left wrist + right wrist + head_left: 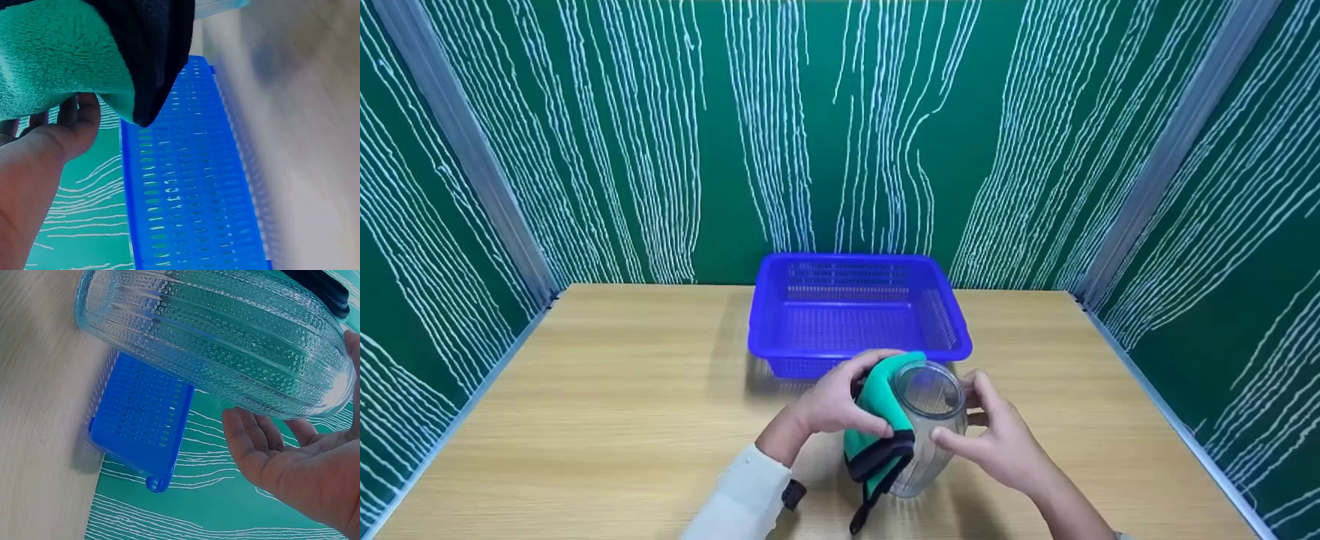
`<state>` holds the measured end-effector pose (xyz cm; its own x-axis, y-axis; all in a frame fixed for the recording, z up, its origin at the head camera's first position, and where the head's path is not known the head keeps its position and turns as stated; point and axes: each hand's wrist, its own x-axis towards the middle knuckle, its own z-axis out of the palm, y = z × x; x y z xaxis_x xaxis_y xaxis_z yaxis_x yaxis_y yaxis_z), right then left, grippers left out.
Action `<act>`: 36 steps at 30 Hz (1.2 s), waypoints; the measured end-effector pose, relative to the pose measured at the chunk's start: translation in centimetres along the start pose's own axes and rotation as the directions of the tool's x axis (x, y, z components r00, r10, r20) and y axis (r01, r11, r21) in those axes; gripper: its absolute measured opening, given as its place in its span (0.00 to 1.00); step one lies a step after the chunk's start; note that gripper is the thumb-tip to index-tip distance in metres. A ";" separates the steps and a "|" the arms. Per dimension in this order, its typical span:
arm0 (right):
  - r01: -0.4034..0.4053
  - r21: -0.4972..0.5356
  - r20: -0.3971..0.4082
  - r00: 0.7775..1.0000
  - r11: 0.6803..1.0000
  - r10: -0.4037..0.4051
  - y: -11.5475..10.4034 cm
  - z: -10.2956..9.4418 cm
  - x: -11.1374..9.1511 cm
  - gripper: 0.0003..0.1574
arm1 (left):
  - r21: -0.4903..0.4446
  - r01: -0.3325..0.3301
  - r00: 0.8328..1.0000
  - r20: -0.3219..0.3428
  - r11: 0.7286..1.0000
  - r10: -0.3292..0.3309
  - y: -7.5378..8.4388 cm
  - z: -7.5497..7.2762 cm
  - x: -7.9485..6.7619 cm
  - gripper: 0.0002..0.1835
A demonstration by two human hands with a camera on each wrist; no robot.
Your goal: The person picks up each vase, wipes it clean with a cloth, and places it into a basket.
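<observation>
In my left hand [840, 401] is a green cloth [886, 390] with black edging, gripped between thumb and fingers and draped against a clear glass vase [934, 427]. A black loop or corner of the cloth hangs below. My right hand [997, 439] holds the vase from the right near its rim, thumb in front and fingers behind. The right wrist view shows the ribbed, dimpled glass vase [214, 337] with the fingers [250, 439] curved along its side. Fleecy cloth [62, 62] covers part of the left fingers in the left wrist view.
A blue perforated plastic basket [855, 354] stands just behind the hands on the wooden table [622, 405]. Green walls [960, 150] with white wavy lines enclose the table at the back and sides. A small black piece [793, 494] shows beside the left sleeve.
</observation>
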<state>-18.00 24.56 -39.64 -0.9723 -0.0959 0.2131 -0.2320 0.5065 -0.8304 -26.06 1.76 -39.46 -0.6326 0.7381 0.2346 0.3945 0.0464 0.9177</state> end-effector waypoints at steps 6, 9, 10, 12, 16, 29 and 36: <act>0.005 -0.005 -0.006 1.000 1.000 -0.005 -0.1 -0.2 0.0 0.32 | -0.010 0.020 0.996 0.083 1.000 -0.019 1.1 0.0 0.2 0.42; 0.003 -0.003 -0.006 1.000 1.000 -0.003 -0.1 -0.2 0.0 0.32 | -0.001 0.015 0.995 0.096 1.000 -0.015 0.5 0.1 0.3 0.43; 0.001 -0.004 -0.005 1.000 1.000 -0.001 0.0 -0.2 0.0 0.32 | -0.002 0.013 0.995 0.098 1.000 -0.012 0.2 0.2 0.3 0.43; -0.003 -0.003 -0.006 1.000 1.000 0.002 0.1 -0.1 0.0 0.32 | -0.019 0.012 0.995 0.104 1.000 -0.010 -0.8 0.3 0.5 0.44; -0.007 -0.005 -0.009 1.000 1.000 0.007 0.3 0.0 0.1 0.32 | -0.061 -0.005 0.991 0.136 0.998 0.013 -3.0 0.4 1.2 0.47; 0.001 0.009 -0.003 1.000 1.000 -0.001 0.0 0.1 -0.1 0.31 | -0.052 -0.013 0.987 0.157 0.999 0.021 -5.2 0.2 0.9 0.48; 0.009 0.089 0.047 0.999 0.996 -0.013 -0.2 0.0 -0.1 0.31 | -0.036 -0.008 0.987 0.161 0.999 0.014 -5.9 0.2 0.6 0.48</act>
<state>-17.90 24.50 -39.50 -0.9695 -0.1429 0.1991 -0.2419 0.4273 -0.8712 -28.64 2.02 -44.82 -0.5115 0.8375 0.1923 0.3754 0.0165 0.9267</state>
